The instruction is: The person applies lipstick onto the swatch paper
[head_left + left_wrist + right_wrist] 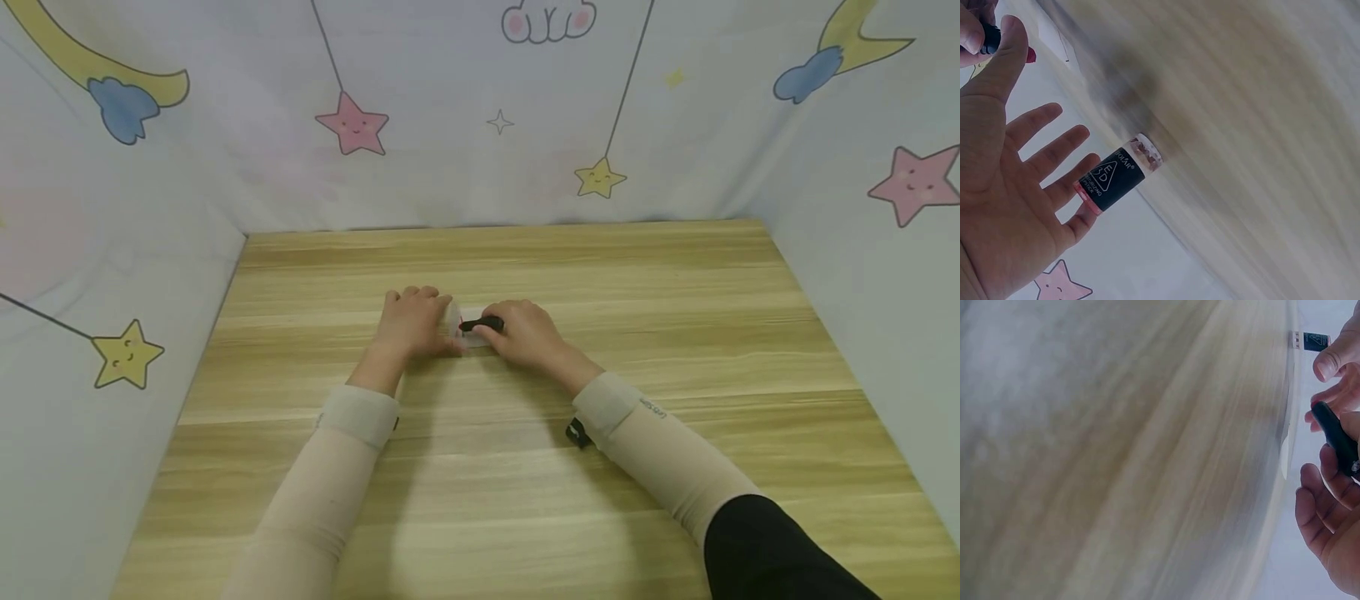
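Note:
My right hand [528,333] pinches a black stick with a red tip [483,324] above a small whitish sheet [476,339] on the table. In the right wrist view, the stick's dark body [1336,439] lies between thumb and fingers. My left hand [411,327] is at the sheet's left side, fingers spread and fairly straight. Its palm [1007,194] faces a small tube labelled as lipstick [1116,178], with a black label and a clear end toward the table. I cannot tell whether the little finger touches the tube. From the head view the tube is hidden.
A wood-grain table [495,500] stretches around both hands. White cloth walls [450,183] printed with stars and moons stand along its back and sides. A small black device [577,433] shows at the right wrist.

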Demonstrator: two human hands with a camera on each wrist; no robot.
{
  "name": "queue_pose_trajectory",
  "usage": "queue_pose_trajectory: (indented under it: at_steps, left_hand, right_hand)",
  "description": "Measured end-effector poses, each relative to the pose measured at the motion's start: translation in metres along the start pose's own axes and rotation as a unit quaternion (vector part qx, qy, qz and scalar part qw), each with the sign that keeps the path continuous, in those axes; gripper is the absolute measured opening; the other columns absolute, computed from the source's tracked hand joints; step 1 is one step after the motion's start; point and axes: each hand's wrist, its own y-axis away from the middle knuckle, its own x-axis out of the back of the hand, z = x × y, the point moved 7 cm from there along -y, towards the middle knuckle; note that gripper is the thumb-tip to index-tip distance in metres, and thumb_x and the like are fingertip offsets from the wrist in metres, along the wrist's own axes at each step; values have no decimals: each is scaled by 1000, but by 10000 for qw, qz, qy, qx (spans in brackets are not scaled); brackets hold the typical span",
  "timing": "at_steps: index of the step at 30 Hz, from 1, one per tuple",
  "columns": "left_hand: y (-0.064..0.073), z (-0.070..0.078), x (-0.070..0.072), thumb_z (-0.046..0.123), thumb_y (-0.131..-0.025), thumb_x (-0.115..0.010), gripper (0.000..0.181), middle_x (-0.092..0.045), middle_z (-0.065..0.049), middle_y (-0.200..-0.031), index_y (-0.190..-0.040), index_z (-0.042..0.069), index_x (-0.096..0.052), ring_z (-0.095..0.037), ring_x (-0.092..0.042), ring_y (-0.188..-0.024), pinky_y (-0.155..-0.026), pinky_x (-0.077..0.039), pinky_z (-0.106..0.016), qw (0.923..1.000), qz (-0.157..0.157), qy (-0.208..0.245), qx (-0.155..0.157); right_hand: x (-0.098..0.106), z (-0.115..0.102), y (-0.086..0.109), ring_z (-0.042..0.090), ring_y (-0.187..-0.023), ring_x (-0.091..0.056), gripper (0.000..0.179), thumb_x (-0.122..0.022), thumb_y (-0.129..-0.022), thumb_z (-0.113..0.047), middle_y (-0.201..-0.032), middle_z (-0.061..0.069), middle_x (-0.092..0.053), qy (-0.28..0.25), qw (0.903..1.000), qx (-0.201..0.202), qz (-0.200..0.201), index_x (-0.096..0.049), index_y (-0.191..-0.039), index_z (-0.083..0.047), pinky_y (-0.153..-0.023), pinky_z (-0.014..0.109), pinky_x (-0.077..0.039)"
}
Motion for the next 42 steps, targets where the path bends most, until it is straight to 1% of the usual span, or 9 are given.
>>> queue_pose_trajectory:
  at_steps: [10, 17, 20, 24, 27, 30, 33, 36, 42]
  left_hand:
    - [-5, -8, 7, 61, -79, -79, 92, -52, -14, -149, -144, 1, -54, -38, -47, -135, -104, -35, -59, 9965, 259, 785, 101]
    - [-5, -9, 17, 51, -86, -79, 78, -56, -17, -143, -139, -2, -58, -37, -48, -136, -113, -30, -59, 9747, 662, 2135, 103]
    - [-5, -5, 20, 47, -88, -78, 71, -59, -17, -140, -137, -2, -60, -35, -51, -134, -112, -37, -53, 9544, 855, 2860, 0]
    - [-4, 3, 20, 47, -92, -74, 62, -62, -12, -137, -136, 5, -63, -32, -56, -125, -105, -42, -56, 9105, 945, 4026, -18]
    - [-3, 8, 17, 52, -93, -70, 57, -64, -3, -135, -135, 14, -65, -27, -58, -122, -111, -16, -72, 8751, 864, 4761, 93]
    - [-3, 15, 14, 51, -94, -69, 56, -66, 1, -132, -136, 16, -64, -24, -59, -121, -111, -9, -74, 8433, 830, 5308, 112]
    - [-3, 20, 16, 45, -95, -69, 52, -66, -2, -131, -136, 13, -64, -24, -60, -121, -113, -29, -60, 8130, 935, 5747, 56]
    - [-3, 23, 18, 38, -97, -69, 46, -66, -7, -131, -135, 12, -65, -24, -60, -120, -108, -41, -51, 7926, 1106, 5996, -46]
    - [-2, 28, 23, 30, -97, -69, 40, -68, -8, -125, -131, 8, -67, -24, -60, -120, -108, -43, -47, 7677, 1277, 6270, -334]
  right_hand:
    - [18, 6, 2, 17, -71, -62, 30, -66, -99, -38, -100, 3, -74, -428, 9979, -209, 429, -74, -108, -11, -64, 35, -50]
    - [37, 13, 2, 16, -64, -58, 30, -65, -101, -31, -90, 6, -71, -1635, 9781, -464, 1201, -72, -115, -6, -55, 27, -46]
    - [42, 16, 3, 20, -64, -58, 31, -64, -102, -30, -91, 14, -70, -2357, 9590, -663, 1423, -71, -118, -4, -54, 27, -46]
    - [45, 17, 3, 19, -64, -58, 35, -62, -103, -31, -95, 19, -66, -3300, 9290, -907, 1409, -67, -124, -3, -59, 27, -53]
    - [44, 18, 3, 16, -65, -57, 37, -60, -104, -29, -96, 16, -62, -3915, 9053, -1067, 1256, -64, -127, -1, -67, 27, -55]
    - [42, 17, 4, 14, -66, -58, 37, -58, -105, -27, -95, 12, -59, -4387, 8837, -1177, 1129, -62, -130, 0, -71, 27, -56]
    - [42, 15, 5, 13, -67, -60, 37, -57, -105, -26, -92, 7, -58, -4745, 8648, -1247, 1065, -60, -130, 1, -70, 26, -56]
    - [42, 10, 5, 13, -67, -60, 37, -55, -106, -24, -90, 4, -57, -5052, 8486, -1218, 996, -59, -131, 3, -68, 25, -55]
    - [38, -2, 6, 12, -66, -57, 35, -51, -107, -21, -87, 3, -55, -5389, 8327, -1012, 765, -58, -129, 6, -66, 22, -53]
